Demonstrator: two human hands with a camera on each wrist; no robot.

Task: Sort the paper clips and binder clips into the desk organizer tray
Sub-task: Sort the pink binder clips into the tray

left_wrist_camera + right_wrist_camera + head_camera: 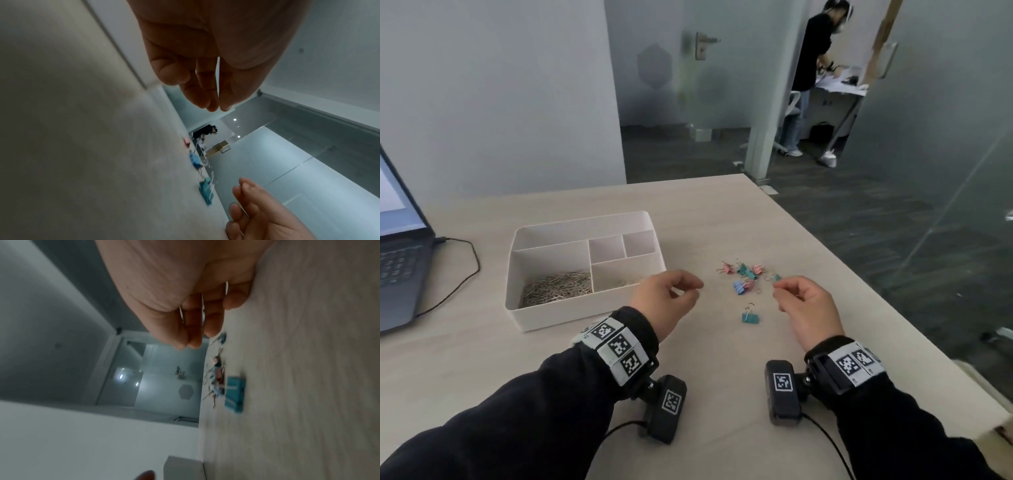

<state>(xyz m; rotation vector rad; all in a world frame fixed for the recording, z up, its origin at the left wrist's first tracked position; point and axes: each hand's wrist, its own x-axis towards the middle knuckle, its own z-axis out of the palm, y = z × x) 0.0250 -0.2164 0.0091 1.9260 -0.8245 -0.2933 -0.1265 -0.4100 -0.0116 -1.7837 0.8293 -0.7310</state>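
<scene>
A white organizer tray (582,219) sits left of centre on the table. Its big front-left compartment holds a heap of silver paper clips (558,286), and the front-right compartment holds a few more (619,281). To its right lies a loose pile of pink, blue and teal binder clips (744,274), with one teal binder clip (750,317) (235,393) apart, nearer to me. My left hand (697,289) (216,107) hovers beside the tray's right end, pinching a thin silver paper clip. My right hand (777,287) (187,345) holds several paper clips in its curled fingers at the pile's near right edge.
An open laptop (397,246) with a black cable (465,267) stands at the left. The table's right edge (876,294) runs diagonally close to the pile, with a glass wall beyond. A person (811,68) stands at a desk far behind.
</scene>
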